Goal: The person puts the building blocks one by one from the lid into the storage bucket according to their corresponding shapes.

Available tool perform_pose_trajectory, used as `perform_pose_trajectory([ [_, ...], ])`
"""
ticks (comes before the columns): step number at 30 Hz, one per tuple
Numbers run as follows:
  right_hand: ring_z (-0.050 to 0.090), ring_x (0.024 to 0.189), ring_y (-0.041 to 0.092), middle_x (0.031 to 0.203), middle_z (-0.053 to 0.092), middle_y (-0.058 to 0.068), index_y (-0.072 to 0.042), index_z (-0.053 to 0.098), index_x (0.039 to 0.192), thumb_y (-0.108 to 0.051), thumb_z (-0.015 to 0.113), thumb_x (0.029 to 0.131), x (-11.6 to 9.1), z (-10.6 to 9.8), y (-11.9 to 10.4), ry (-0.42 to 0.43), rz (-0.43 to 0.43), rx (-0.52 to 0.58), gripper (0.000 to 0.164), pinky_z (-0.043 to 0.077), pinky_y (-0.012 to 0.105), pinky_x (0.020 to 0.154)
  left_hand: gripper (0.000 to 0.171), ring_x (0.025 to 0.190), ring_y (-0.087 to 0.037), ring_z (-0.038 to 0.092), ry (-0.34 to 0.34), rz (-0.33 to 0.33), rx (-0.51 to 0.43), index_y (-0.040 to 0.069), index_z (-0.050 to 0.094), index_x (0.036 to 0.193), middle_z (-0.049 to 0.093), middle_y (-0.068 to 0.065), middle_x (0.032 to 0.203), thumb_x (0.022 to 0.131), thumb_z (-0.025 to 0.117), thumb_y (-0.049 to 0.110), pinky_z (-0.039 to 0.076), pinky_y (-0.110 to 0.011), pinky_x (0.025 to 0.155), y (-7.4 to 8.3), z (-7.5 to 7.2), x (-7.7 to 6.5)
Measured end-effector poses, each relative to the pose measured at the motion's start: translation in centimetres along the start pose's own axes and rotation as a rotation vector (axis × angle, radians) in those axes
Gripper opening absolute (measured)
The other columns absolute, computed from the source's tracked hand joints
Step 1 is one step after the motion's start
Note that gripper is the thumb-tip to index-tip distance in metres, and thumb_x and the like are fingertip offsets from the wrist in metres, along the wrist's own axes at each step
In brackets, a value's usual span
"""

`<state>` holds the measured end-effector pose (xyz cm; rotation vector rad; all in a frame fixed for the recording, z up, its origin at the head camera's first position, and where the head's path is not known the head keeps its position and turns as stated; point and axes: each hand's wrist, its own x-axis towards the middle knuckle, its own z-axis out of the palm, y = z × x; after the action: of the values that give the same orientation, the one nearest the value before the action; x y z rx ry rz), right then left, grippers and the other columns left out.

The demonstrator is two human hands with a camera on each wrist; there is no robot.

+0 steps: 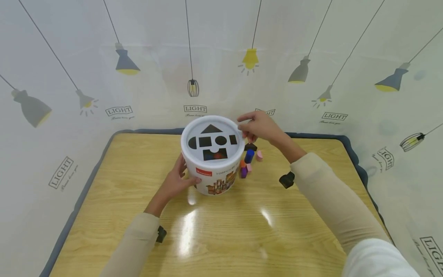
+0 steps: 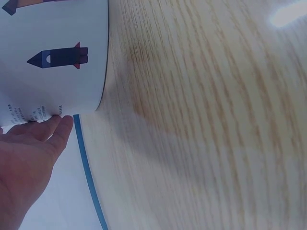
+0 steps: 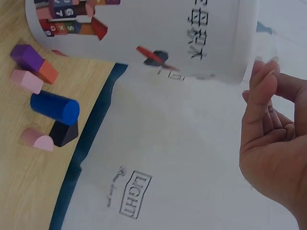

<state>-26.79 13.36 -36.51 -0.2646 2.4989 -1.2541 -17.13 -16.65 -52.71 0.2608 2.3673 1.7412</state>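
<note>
A white bucket [image 1: 211, 179] with printed block pictures stands upright on the table. Its white lid [image 1: 194, 156] has several cut-out shapes, with coloured pieces showing through the lowest opening. Against the bucket's left side rests my left hand [image 1: 174, 182], thumb on the front, fingers spread toward the back. In the left wrist view its fingertips [image 2: 64, 125] touch the printed wall. My right hand [image 1: 259, 127] is raised at the lid's right rim, with nothing visible between thumb and index finger. Its other fingers [image 3: 271, 127] hang loosely bent.
Right of the bucket lie loose blocks: a blue cylinder [image 3: 55, 108], a black block [image 3: 64, 135], a purple block [image 3: 26, 57], an orange block [image 3: 46, 72] and pink pieces. A lamp-printed curtain [image 1: 221, 57] hangs behind the wooden table [image 1: 228, 234].
</note>
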Motion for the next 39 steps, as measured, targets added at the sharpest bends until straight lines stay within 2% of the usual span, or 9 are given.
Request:
perform_pose_trajectory([
  [8,0.061,0.054,0.016,0.079,0.068,0.017,-0.004,0.061,0.128,-0.022,0.06,0.097,0.6,-1.3,3.9,0.057,0.09,0.083,0.036,0.059,0.027,0.059,0.11,0.146,-0.039,0.022,-0.023,-0.02,-0.026,0.041,0.003,0.155,0.017,-0.007,0.162,0.08,0.081,0.024,0.022,-0.063,0.115,0.9,0.0,-0.3],
  [13,0.061,0.053,0.015,0.08,0.068,0.017,-0.002,0.06,0.129,-0.02,0.059,0.097,0.7,-1.0,6.3,0.093,0.13,0.132,0.036,0.059,0.025,0.058,0.109,0.146,-0.035,0.024,-0.006,-0.006,-0.008,0.049,0.003,0.152,0.019,-0.001,0.162,0.079,0.082,0.03,0.023,-0.061,0.115,0.3,0.1,-0.2],
  [17,0.061,0.053,0.014,0.078,0.068,0.013,0.003,0.058,0.129,-0.018,0.058,0.097,0.8,-0.3,7.9,0.069,0.147,0.151,0.038,0.058,0.024,0.055,0.107,0.145,-0.035,0.026,-0.001,0.002,-0.022,0.054,0.005,0.15,0.019,0.002,0.162,0.078,0.082,0.034,0.025,-0.061,0.115,-0.9,0.4,-0.2],
  [23,0.062,0.053,0.013,0.073,0.069,0.009,0.004,0.058,0.129,-0.018,0.06,0.095,1.0,1.0,10.1,0.041,0.169,0.156,0.04,0.06,0.029,0.057,0.107,0.143,-0.037,0.03,-0.019,-0.04,-0.02,0.055,0.006,0.15,0.015,0.0,0.163,0.076,0.083,0.039,0.03,-0.058,0.113,-2.4,0.8,-0.5],
  [27,0.062,0.054,0.013,0.077,0.069,0.012,0.003,0.055,0.134,-0.018,0.061,0.095,1.1,1.8,11.2,0.022,0.188,0.159,0.045,0.062,0.036,0.065,0.109,0.142,-0.036,0.032,-0.015,-0.055,-0.008,0.055,0.005,0.149,0.015,-0.003,0.163,0.075,0.083,0.041,0.029,-0.057,0.114,-2.7,0.9,-0.6],
  [31,0.062,0.054,0.013,0.083,0.069,0.02,0.003,0.051,0.137,-0.016,0.061,0.095,1.2,2.5,12.0,0.004,0.205,0.157,0.048,0.061,0.032,0.061,0.108,0.143,-0.036,0.03,-0.019,-0.058,-0.007,0.055,0.004,0.149,0.015,-0.005,0.163,0.076,0.082,0.039,0.026,-0.056,0.116,-2.7,0.9,-0.6],
  [34,0.062,0.052,0.012,0.085,0.069,0.025,0.004,0.05,0.138,-0.013,0.061,0.094,1.2,3.0,12.5,0.003,0.217,0.172,0.048,0.059,0.027,0.055,0.108,0.143,-0.038,0.029,-0.042,-0.059,-0.018,0.045,0.004,0.154,0.019,-0.012,0.161,0.079,0.081,0.031,0.024,-0.055,0.117,-1.4,0.7,-1.0],
  [38,0.061,0.051,0.012,0.08,0.07,0.02,0.006,0.048,0.138,-0.011,0.061,0.093,1.0,3.5,13.1,-0.011,0.221,0.156,0.05,0.059,0.029,0.056,0.106,0.145,-0.039,0.024,-0.078,-0.083,-0.038,0.026,0.005,0.158,0.021,-0.02,0.159,0.082,0.079,0.022,0.021,-0.053,0.119,0.2,0.5,-1.6],
  [39,0.061,0.052,0.012,0.078,0.07,0.018,0.006,0.047,0.139,-0.011,0.061,0.093,1.0,3.6,13.3,-0.017,0.223,0.146,0.05,0.059,0.029,0.056,0.106,0.146,-0.038,0.023,-0.084,-0.09,-0.044,0.024,0.006,0.158,0.021,-0.02,0.159,0.082,0.079,0.022,0.02,-0.052,0.119,0.0,0.5,-1.6],
])
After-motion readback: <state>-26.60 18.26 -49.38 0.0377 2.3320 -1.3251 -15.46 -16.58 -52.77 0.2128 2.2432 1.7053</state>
